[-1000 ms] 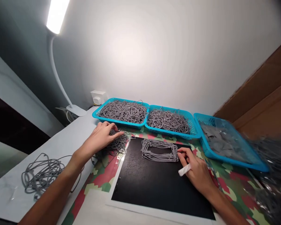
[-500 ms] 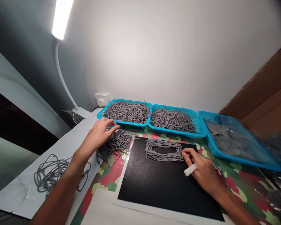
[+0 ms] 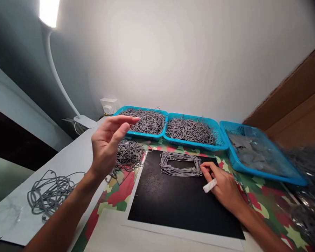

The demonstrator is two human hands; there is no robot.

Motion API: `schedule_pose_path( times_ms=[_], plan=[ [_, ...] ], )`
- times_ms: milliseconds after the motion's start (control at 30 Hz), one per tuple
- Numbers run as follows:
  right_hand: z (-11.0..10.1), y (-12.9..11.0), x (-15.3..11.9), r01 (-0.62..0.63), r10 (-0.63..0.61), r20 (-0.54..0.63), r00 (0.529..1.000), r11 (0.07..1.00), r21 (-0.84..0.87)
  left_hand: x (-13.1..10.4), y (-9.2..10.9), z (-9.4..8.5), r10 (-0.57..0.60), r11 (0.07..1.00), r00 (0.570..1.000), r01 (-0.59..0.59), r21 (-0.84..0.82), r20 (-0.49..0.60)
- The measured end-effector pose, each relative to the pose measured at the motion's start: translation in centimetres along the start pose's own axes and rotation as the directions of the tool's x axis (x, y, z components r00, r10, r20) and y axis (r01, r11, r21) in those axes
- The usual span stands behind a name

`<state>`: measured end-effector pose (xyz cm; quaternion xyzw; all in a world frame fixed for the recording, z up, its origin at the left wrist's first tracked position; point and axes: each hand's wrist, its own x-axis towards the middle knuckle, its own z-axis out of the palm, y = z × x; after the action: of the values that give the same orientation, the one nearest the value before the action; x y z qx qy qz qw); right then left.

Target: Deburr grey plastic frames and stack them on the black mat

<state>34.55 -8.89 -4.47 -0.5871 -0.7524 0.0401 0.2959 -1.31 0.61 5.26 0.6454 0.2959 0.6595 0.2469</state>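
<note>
My left hand (image 3: 106, 143) is raised above a tangled heap of grey loops (image 3: 130, 153). Its thumb and fingers are apart, with nothing visible between them. A neat stack of thin grey rectangular frames (image 3: 180, 173), probably gaskets, lies on a black sheet (image 3: 170, 203). At the stack's right end rests my right hand (image 3: 220, 183), its thumb and index finger closed on the edge of the frames. White tape (image 3: 210, 186) is wrapped around one finger of that hand.
Two blue baskets (image 3: 196, 142) full of grey loops stand along the wall. A third blue basket (image 3: 267, 171) on the right holds grey pieces in clear plastic. More loose loops (image 3: 54, 194) lie at left, below a lit lamp (image 3: 49, 14). Clear plastic bags (image 3: 304, 213) crowd the right edge.
My left hand has risen off the tangled heap and its fingers have spread. My right hand stays at the stack's right end. The whole view has shifted slightly.
</note>
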Motion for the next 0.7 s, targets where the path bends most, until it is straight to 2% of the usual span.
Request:
schedule_pose_path(
  times_ms=[100, 167, 200, 233, 267, 333, 367, 400, 567, 700],
  plan=[
    [-0.1, 0.0, 0.0, -0.012, 0.012, 0.002, 1.000, 1.000, -0.006, -0.7, 0.3, 0.4, -0.047, 0.994, 0.980, 0.028, 0.103, 0.194],
    [-0.1, 0.0, 0.0, -0.015, 0.015, 0.003, 1.000, 1.000, -0.009, -1.0, -0.1, 0.2, -0.040, 0.950, 0.943, -0.066, 0.305, 0.330],
    [0.0, 0.0, 0.0, -0.014, 0.014, 0.004, 1.000, 1.000, -0.007, -1.0, -0.5, -0.1, -0.045, 0.903, 0.907, -0.143, 0.404, 0.420],
    [0.0, 0.0, 0.0, -0.012, 0.012, 0.006, 1.000, 1.000, -0.004, -1.0, -1.0, -0.4, -0.074, 0.854, 0.851, -0.215, 0.475, 0.519],
    [0.0, 0.0, 0.0, -0.010, 0.010, 0.007, 1.000, 1.000, -0.002, -1.0, -1.5, -0.8, -0.133, 0.816, 0.778, -0.265, 0.513, 0.614],
    [0.0, 0.1, 0.0, -0.002, 0.002, 0.011, 1.000, 1.000, 0.000, -1.0, -2.7, -1.6, -0.281, 0.795, 0.618, -0.279, 0.539, 0.734],
    [0.0, 0.1, 0.0, 0.003, -0.003, 0.012, 1.000, 1.000, 0.001, -1.1, -3.2, -1.9, -0.336, 0.798, 0.563, -0.256, 0.546, 0.755],
    [0.1, 0.1, 0.0, 0.010, -0.010, 0.012, 1.000, 1.000, 0.000, -1.2, -3.7, -2.1, -0.375, 0.804, 0.529, -0.224, 0.551, 0.761],
    [0.0, 0.0, 0.1, 0.042, -0.042, 0.011, 0.999, 0.999, -0.005, -1.7, -4.6, -2.1, -0.476, 0.845, 0.448, -0.004, 0.534, 0.756],
    [-0.1, -0.2, 0.1, 0.083, -0.083, -0.013, 0.996, 0.997, -0.005, -1.6, -4.0, -1.8, -0.516, 0.833, 0.390, 0.018, 0.554, 0.763]
  ],
)
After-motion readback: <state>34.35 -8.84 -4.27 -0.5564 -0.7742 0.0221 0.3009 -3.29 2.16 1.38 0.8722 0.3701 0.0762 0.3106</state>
